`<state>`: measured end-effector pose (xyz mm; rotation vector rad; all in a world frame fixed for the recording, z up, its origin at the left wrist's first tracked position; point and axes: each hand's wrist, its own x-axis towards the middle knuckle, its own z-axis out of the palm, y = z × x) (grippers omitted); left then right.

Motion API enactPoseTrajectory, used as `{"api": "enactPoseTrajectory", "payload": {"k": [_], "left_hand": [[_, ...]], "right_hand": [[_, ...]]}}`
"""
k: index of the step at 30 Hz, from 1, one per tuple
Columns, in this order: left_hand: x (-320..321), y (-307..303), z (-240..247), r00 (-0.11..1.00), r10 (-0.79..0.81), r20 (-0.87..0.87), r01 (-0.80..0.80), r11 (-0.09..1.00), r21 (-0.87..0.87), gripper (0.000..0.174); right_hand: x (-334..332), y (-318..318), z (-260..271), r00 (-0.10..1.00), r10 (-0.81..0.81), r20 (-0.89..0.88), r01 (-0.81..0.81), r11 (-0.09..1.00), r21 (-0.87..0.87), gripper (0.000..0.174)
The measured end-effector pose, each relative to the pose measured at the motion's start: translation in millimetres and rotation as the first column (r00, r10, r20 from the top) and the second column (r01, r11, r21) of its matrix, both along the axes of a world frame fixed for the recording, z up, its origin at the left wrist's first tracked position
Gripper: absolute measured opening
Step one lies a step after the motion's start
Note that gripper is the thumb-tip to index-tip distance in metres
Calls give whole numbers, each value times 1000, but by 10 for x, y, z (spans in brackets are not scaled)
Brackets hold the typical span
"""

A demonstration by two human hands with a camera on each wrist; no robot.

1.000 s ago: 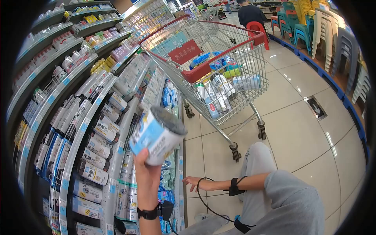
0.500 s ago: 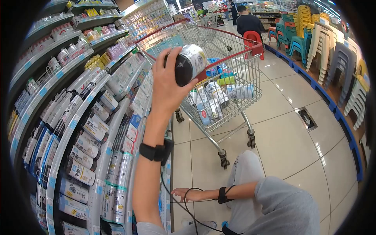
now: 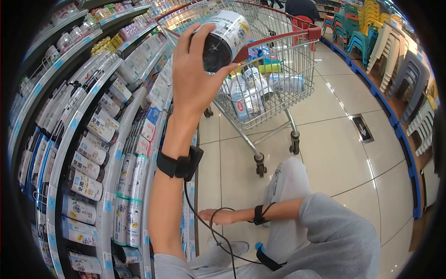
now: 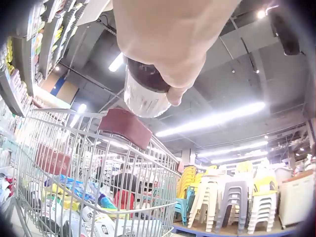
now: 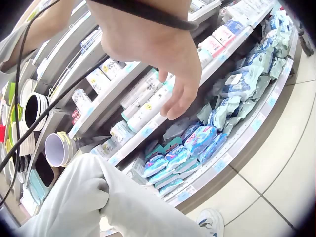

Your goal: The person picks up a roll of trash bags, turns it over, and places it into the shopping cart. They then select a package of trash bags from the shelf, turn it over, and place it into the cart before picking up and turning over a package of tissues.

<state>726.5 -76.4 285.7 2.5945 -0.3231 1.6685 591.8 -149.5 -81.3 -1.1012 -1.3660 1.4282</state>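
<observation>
My left hand [image 3: 197, 76] holds a white roll with a dark end [image 3: 227, 39] up near the cart's red handle, fingers curled round it. In the left wrist view the roll [image 4: 143, 96] is above the cart [image 4: 126, 129], partly covered by the hand [image 4: 168, 39]. Bottles and colourful packs [image 3: 253, 86] lie in the cart's basket. Low down by the lower shelf, my right hand [image 3: 218, 216] holds nothing, its fingers loosely bent; in the right wrist view this hand [image 5: 168, 64] hangs in front of the shelves.
Shelves of white rolls [image 3: 86, 183] line the left side. Blue packs [image 5: 200, 140] lie on a low shelf. Stacked plastic stools [image 3: 388, 56] stand at the right on a blue-edged platform [image 3: 395, 123]. A person in dark clothes [image 3: 302, 8] is beyond the cart.
The left hand has turned over with the roll and moved up and right, from beside the shelves to the cart's handle. The view has shifted; the right hand stays low and empty.
</observation>
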Motion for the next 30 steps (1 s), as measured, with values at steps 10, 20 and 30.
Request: {"api": "enactPoseTrajectory", "payload": {"k": [10, 20, 30], "left_hand": [[600, 72, 78, 981, -11, 192, 6, 1000, 30, 66], [813, 168, -372, 969, 147, -197, -181, 969, -168, 34], [821, 200, -417, 979, 136, -149, -161, 971, -175, 37]], "right_hand": [[95, -62, 176, 999, 31, -41, -29, 998, 56, 67], [163, -38, 109, 999, 40, -23, -40, 999, 8, 69], [250, -145, 340, 978, 161, 136, -158, 987, -37, 63]]}}
